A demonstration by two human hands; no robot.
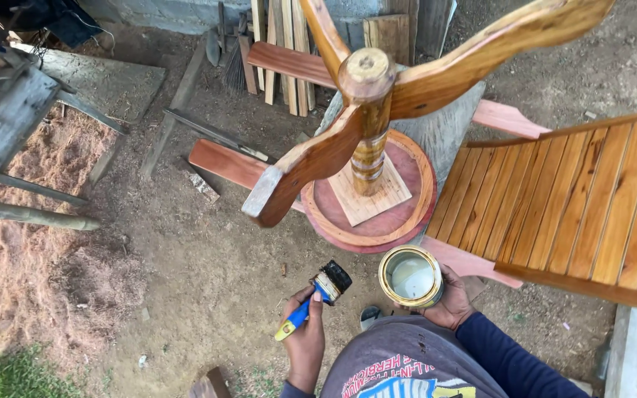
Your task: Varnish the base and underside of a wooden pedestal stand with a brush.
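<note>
Varnish gleams on the upturned wooden stand [366, 110], its turned post rising from a round reddish base [377, 221] that rests on a grey block, with curved legs fanning outward at the top, their grain glossy and honey-coloured; it stands directly ahead of the person, just past both hands. The left hand [305, 339] has its fingers curled tight around the blue and yellow handle of a paintbrush [317, 295], whose dark bristles point up towards the stand. The right hand [453, 298] cradles an open round tin [411, 276] from below and beside, fingers wrapped against its wall; pale liquid shows inside the gold rim. A slatted wooden chair [576, 214], the same warm shine, stands at the right. Loose planks [282, 51] lean against the wall behind, and sawdust [46, 221] lies heaped at the left on bare dirt.
</note>
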